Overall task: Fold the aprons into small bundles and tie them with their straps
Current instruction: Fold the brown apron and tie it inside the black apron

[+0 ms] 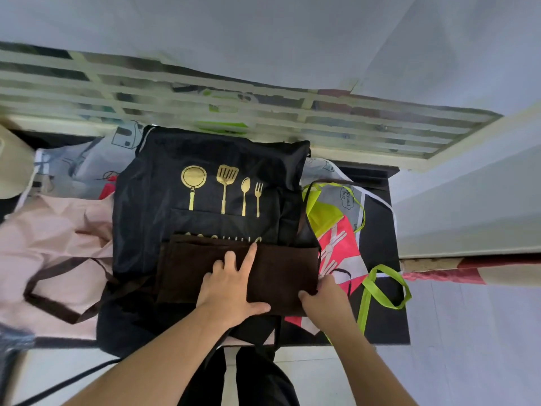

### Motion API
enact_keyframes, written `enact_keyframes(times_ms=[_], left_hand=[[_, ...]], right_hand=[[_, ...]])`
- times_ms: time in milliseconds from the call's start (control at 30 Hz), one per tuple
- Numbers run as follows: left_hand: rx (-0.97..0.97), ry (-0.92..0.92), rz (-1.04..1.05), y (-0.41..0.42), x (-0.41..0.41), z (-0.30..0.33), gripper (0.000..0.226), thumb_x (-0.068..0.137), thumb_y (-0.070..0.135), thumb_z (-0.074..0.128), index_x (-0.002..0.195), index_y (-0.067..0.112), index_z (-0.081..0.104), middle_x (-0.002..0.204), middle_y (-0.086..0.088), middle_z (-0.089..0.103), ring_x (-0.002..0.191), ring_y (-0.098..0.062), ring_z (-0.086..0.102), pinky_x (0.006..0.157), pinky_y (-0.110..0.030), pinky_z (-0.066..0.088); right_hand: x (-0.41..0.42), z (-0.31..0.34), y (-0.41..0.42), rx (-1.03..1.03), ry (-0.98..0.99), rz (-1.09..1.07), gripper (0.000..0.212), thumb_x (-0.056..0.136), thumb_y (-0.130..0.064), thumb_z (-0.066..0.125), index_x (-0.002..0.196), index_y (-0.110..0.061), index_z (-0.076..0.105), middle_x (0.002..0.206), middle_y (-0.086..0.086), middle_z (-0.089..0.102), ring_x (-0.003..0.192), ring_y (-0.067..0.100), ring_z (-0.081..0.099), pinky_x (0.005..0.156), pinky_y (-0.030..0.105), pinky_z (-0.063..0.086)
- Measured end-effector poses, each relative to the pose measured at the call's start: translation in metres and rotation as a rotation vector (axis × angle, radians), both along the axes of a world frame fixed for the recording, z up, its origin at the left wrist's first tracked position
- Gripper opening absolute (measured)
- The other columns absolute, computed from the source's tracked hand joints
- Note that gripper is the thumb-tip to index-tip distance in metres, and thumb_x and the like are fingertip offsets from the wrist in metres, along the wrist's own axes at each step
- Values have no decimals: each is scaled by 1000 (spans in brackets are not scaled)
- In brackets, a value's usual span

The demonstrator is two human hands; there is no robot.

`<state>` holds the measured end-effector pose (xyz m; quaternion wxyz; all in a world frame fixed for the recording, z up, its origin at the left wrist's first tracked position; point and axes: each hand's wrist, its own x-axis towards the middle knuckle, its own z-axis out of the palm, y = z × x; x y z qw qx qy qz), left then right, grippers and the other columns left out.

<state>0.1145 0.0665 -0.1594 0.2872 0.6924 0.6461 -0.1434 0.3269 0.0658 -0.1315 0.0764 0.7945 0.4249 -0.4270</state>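
Observation:
A brown apron (281, 273), folded into a flat rectangle, lies on top of a black apron (181, 183) printed with gold kitchen utensils. My left hand (234, 285) presses flat on the brown fold with fingers spread. At the fold's right edge, my right hand (325, 294) pinches the cloth, thumb on top and fingers underneath. One brown strap (55, 300) trails in a loop to the left over a pink apron (49, 230). Another thin brown strap (304, 206) runs up along the right side.
A pink, grey and lime apron with lime straps (380, 291) lies at the right on the dark table (389, 323). A grey printed apron (87, 162) sits at the back left. A barred window (263, 112) runs behind the table; a white wall is on the right.

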Motion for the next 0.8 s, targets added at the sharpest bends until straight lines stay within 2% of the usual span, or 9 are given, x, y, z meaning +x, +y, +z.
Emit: enact_keyframes(times_ms=[100,200,300,367,433,500,600,700,800], left_hand=[[0,-21,-6,-1,1,6,139,67,87,66,158,39,-28,132,-6,27,114,-26,45,96,-43,50],[91,-103,-97,-12,-9,9,122,80,73,70,160,42,-16,129,2,29,114,-18,45,100,-37,47],[73,-186,-186,-25,-19,11,96,90,67,60,161,51,-2,126,9,29,114,-13,41,104,-33,41],[-3,-216,-138,-26,-18,14,89,90,68,53,160,54,0,124,12,27,114,-13,37,107,-33,36],[-114,-266,-71,-16,-17,14,84,90,53,57,157,59,8,122,14,28,115,-12,35,110,-34,33],[-266,-451,115,-5,-21,15,80,87,29,61,150,66,27,123,17,37,114,-13,40,110,-33,37],[-382,-757,552,5,-31,22,68,92,2,58,136,53,55,122,8,57,106,-14,60,95,-23,50],[-319,-861,785,6,-42,22,56,96,-13,52,136,25,63,110,-4,66,96,-14,65,81,-13,51],[-276,-1025,997,3,-54,30,54,97,-17,51,126,25,65,98,-7,71,84,-13,70,67,-15,55]], right_hand=[[-2,1,-5,68,-14,-22,23,97,-30,66,107,-17,52,95,-4,61,87,16,62,68,28,46],[-2,5,2,122,139,-191,11,100,-26,59,108,-18,58,95,-2,65,86,12,62,68,29,50],[-9,14,1,116,336,-359,20,101,-26,63,118,-23,52,107,-6,65,92,10,63,75,33,59],[-14,18,-4,130,430,-387,37,96,-24,73,122,-28,48,107,-13,62,91,9,65,69,31,63],[-24,25,-9,187,425,-347,45,92,-18,76,125,-32,48,105,-13,64,87,12,68,63,28,62],[-37,33,-13,293,382,-288,44,89,-14,74,120,-36,49,103,-14,66,91,12,69,74,33,63],[-63,47,-24,431,332,-144,41,87,-11,69,114,-36,51,94,-18,66,87,2,64,70,18,53],[-92,63,-36,480,338,-5,48,89,-12,67,121,-42,48,97,-20,66,90,-2,64,72,12,50],[-121,68,-45,482,394,95,57,88,-13,64,130,-45,45,109,-22,64,102,0,63,88,14,52]])
